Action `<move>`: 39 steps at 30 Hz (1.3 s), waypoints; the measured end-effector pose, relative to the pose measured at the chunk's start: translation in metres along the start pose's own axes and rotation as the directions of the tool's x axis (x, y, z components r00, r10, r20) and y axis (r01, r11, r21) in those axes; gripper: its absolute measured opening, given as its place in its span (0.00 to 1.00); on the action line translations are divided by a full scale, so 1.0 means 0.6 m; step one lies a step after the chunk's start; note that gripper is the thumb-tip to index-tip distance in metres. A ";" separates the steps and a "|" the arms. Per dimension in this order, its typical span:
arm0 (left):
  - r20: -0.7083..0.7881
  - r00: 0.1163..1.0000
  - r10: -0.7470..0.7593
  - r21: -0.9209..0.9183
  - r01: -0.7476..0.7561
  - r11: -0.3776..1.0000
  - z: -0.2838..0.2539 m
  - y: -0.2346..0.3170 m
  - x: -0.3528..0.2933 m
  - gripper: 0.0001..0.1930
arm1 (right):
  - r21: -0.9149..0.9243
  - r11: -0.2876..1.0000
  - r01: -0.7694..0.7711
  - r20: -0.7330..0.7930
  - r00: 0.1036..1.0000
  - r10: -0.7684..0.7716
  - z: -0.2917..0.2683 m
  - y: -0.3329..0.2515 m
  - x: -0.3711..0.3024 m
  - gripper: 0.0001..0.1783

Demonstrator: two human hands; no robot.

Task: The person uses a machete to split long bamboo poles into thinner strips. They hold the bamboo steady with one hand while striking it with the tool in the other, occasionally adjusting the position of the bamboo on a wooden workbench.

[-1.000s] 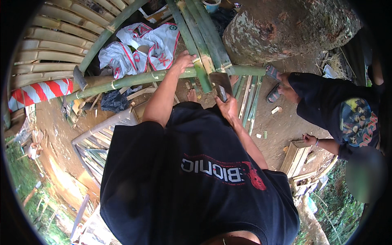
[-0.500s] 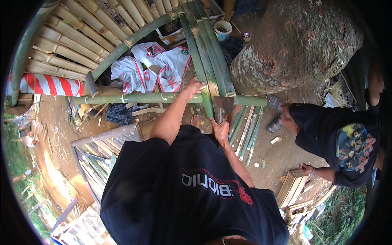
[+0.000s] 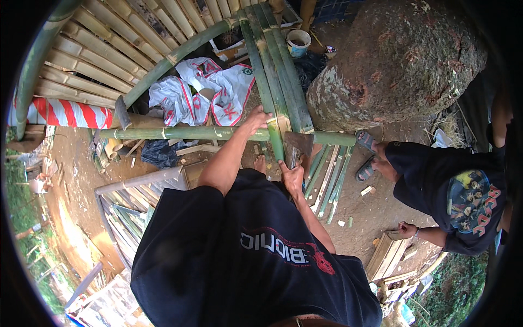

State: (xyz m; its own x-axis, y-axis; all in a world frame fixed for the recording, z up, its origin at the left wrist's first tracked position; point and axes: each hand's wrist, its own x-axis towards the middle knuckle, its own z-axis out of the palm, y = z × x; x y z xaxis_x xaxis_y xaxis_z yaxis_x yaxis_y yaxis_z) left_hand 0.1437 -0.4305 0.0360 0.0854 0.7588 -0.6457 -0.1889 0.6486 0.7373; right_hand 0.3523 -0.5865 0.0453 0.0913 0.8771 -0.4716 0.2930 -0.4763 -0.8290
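Observation:
My left hand [image 3: 258,119] is closed on the edge of a green bamboo strip [image 3: 276,143], just above a horizontal bamboo pole [image 3: 190,132]. Closer to my body, my right hand [image 3: 292,177] is closed around a broad, dark-bladed chopping tool [image 3: 299,143], its thumb by the strip's near end. The blade lies beside the strip, and its handle is mostly hidden by my hand. Several long bamboo slats [image 3: 280,82] run away from me across the pole. The strip shows a pale, cut patch near my left fingers.
A hammer [image 3: 122,113] rests at the left by a curved slatted bamboo frame [image 3: 158,71]. White sacks [image 3: 204,90] lie beyond the pole. A large boulder [image 3: 397,71] and a bucket [image 3: 298,42] are at far right. Another person [image 3: 447,191] sits at right, near wood pieces.
The blade and my right hand have shifted very slightly. My left hand keeps its hold on the strip. The view has moved a little, and the other person's posture is nearly the same.

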 end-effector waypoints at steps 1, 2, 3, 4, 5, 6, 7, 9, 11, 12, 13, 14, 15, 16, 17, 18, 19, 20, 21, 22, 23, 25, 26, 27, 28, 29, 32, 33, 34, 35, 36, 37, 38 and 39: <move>-0.006 1.000 0.003 0.020 -0.003 1.000 -0.003 -0.004 0.002 0.17 | -0.017 1.000 -0.015 0.015 1.000 0.016 -0.001 0.000 -0.001 0.18; -0.012 1.000 0.005 0.040 -0.005 0.999 -0.007 -0.007 0.005 0.17 | -0.012 1.000 0.022 0.007 1.000 -0.022 0.001 0.001 -0.001 0.18; -0.019 1.000 0.008 0.060 -0.007 0.998 -0.010 -0.010 0.008 0.17 | -0.008 0.998 0.059 -0.001 0.998 -0.059 0.003 0.002 0.001 0.17; -0.022 1.000 0.013 0.066 -0.012 0.998 -0.011 -0.012 0.010 0.17 | -0.005 0.996 0.090 -0.012 0.996 -0.090 0.005 0.006 0.000 0.17; -0.026 0.999 0.018 0.072 -0.016 0.997 -0.011 -0.013 0.013 0.17 | -0.005 0.996 0.084 -0.009 0.996 -0.084 0.006 0.010 0.000 0.17; -0.030 0.999 0.024 0.078 -0.021 0.997 -0.011 -0.016 0.013 0.17 | -0.005 0.997 0.077 -0.005 0.997 -0.077 0.006 0.014 0.001 0.17; -0.028 0.999 0.019 0.079 -0.017 0.997 -0.008 -0.013 0.010 0.17 | -0.006 0.997 0.074 -0.006 0.997 -0.074 0.006 0.010 0.002 0.17; -0.023 1.000 0.011 0.081 -0.009 0.997 -0.002 -0.006 0.006 0.17 | 0.001 0.998 0.066 -0.020 0.998 -0.066 0.003 0.005 0.000 0.16; -0.033 0.999 0.020 0.088 -0.017 0.996 -0.008 -0.013 0.010 0.17 | 0.009 0.998 0.068 -0.020 0.997 -0.068 0.005 0.002 -0.002 0.16; -0.038 0.999 0.024 0.091 -0.021 0.996 -0.012 -0.017 0.013 0.17 | 0.014 0.997 0.071 -0.018 0.997 -0.071 0.007 0.007 -0.001 0.16; -0.033 0.999 0.023 0.087 -0.020 0.996 -0.012 -0.017 0.014 0.17 | 0.018 0.997 0.075 -0.021 0.997 -0.075 0.008 0.008 0.001 0.16; -0.029 0.999 0.021 0.082 -0.019 0.996 -0.012 -0.017 0.015 0.16 | 0.016 0.997 0.078 -0.016 0.997 -0.078 0.007 0.009 0.001 0.16; -0.025 0.999 0.020 0.077 -0.018 0.997 -0.012 -0.018 0.016 0.16 | 0.013 0.997 0.082 -0.011 0.997 -0.082 0.006 0.011 0.002 0.16; -0.024 0.999 0.022 0.073 -0.020 0.997 -0.013 -0.019 0.018 0.15 | 0.011 0.996 0.085 -0.004 0.996 -0.085 0.005 0.006 0.000 0.16; -0.024 0.999 0.024 0.068 -0.023 0.997 -0.014 -0.019 0.019 0.15 | 0.009 0.997 0.082 -0.006 0.997 -0.082 0.005 0.002 -0.002 0.16; -0.024 0.999 0.026 0.063 -0.025 0.998 -0.015 -0.021 0.020 0.14 | 0.006 0.997 0.080 -0.008 0.997 -0.080 0.005 -0.003 -0.004 0.16; -0.022 1.000 0.020 0.060 -0.019 0.998 -0.013 -0.018 0.017 0.14 | 0.004 0.997 0.077 -0.013 0.997 -0.077 0.004 -0.008 -0.005 0.16; -0.019 1.000 0.013 0.056 -0.012 0.998 -0.011 -0.014 0.014 0.13 | 0.003 0.997 0.073 -0.015 0.997 -0.073 0.004 -0.006 -0.004 0.16; -0.017 1.000 0.006 0.052 -0.006 0.999 -0.009 -0.011 0.011 0.12 | 0.001 0.998 0.070 -0.017 0.997 -0.070 0.006 -0.001 -0.001 0.16; -0.022 1.000 -0.001 0.056 0.002 0.998 -0.005 0.000 0.004 0.12 | -0.001 0.998 0.065 -0.021 0.998 -0.065 0.007 0.003 0.001 0.16; -0.028 1.000 -0.010 0.059 0.011 0.998 0.001 0.009 -0.003 0.12 | 0.017 0.997 0.071 -0.020 0.997 -0.071 0.007 0.007 0.002 0.16; -0.036 0.999 -0.025 0.033 0.026 0.999 -0.002 0.010 -0.006 0.14 | 0.053 0.995 0.089 -0.008 0.996 -0.088 0.011 0.013 0.004 0.16; -0.036 0.999 -0.033 0.005 0.033 0.999 -0.012 0.002 0.003 0.17 | 0.044 0.995 0.093 -0.004 0.996 -0.093 0.013 0.018 0.006 0.16; -0.035 0.999 -0.041 -0.022 0.040 0.999 -0.020 -0.006 0.013 0.20 | 0.036 0.995 0.097 0.000 0.995 -0.097 0.016 0.022 0.009 0.16; -0.035 0.998 -0.047 -0.006 0.047 0.999 -0.016 -0.004 0.013 0.20 | 0.024 0.995 0.095 -0.004 0.996 -0.094 0.014 0.014 0.006 0.16; -0.034 0.998 -0.052 0.009 0.053 0.999 -0.012 -0.001 0.012 0.20 | 0.007 0.997 0.076 -0.012 0.997 -0.076 0.010 0.006 0.003 0.17; -0.038 0.998 -0.042 0.002 0.042 0.999 -0.008 0.001 0.007 0.20 | -0.036 0.998 0.045 -0.017 0.999 -0.045 0.004 -0.012 -0.002 0.19; -0.040 0.999 -0.034 -0.010 0.033 0.999 -0.009 0.001 0.006 0.20 | -0.046 0.998 0.049 -0.014 0.999 -0.050 0.007 -0.008 0.004 0.20; -0.091 0.996 -0.021 0.018 0.023 1.000 -0.003 0.008 0.001 0.19 | -0.060 0.997 0.047 -0.015 0.999 -0.048 0.008 -0.001 0.005 0.20; -0.076 0.997 -0.026 0.013 0.027 1.000 -0.003 0.002 0.004 0.19 | -0.059 0.997 0.055 -0.022 0.998 -0.056 0.008 0.007 0.006 0.18; -0.062 0.998 -0.031 0.007 0.031 0.999 -0.003 -0.001 0.006 0.19 | -0.059 0.996 0.063 -0.028 0.998 -0.064 0.009 0.015 0.007 0.17; -0.050 0.998 -0.029 0.004 0.029 1.000 -0.004 -0.002 0.007 0.19 | -0.054 0.996 0.077 -0.033 0.996 -0.079 0.011 0.014 0.007 0.16; -0.067 0.998 -0.006 0.002 0.006 1.000 -0.002 -0.006 0.008 0.17 | -0.046 0.996 0.077 -0.025 0.997 -0.078 0.009 0.013 0.005 0.16; -0.071 0.997 -0.005 0.019 0.006 1.000 -0.004 -0.006 0.011 0.18 | -0.040 0.996 0.078 -0.022 0.997 -0.078 0.010 0.012 0.005 0.16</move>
State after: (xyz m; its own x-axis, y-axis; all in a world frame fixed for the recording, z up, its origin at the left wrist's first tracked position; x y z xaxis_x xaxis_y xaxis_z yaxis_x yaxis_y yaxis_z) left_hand 0.1425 -0.4282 0.0286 0.0169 0.7495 -0.6618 -0.1696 0.6544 0.7369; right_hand 0.3489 -0.5874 0.0362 0.0888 0.9129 -0.3985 0.3373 -0.4040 -0.8503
